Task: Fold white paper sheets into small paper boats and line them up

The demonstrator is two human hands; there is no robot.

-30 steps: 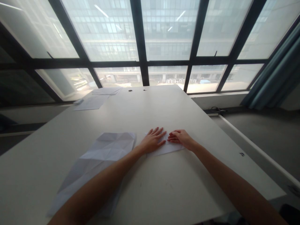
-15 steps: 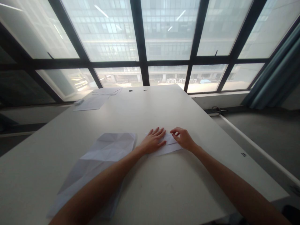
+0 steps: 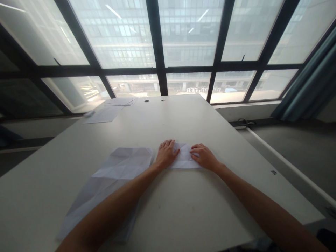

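Observation:
A small folded sheet of white paper (image 3: 183, 161) lies on the table between my two hands, with crease lines across it. My left hand (image 3: 166, 154) rests over its left side, fingers stretched forward and thumb apart on the paper. At the right side, my right hand (image 3: 206, 157) has its fingers bent round the paper's edge. Part of that edge is hidden under the fingers. Left of my left hand lies a larger creased white sheet (image 3: 115, 173), partly covered by my left forearm.
The white table (image 3: 178, 119) reaches toward large windows (image 3: 189, 35). More paper sheets (image 3: 103, 114) lie at its far left. A white bar (image 3: 283, 161) runs along the floor past the right edge, and a blue curtain (image 3: 301, 84) hangs at the far right.
The small paper has turned so its near edge lies straighter. My left hand has shifted left and its fingers have drawn closer together. My right hand has come down onto the paper's right side.

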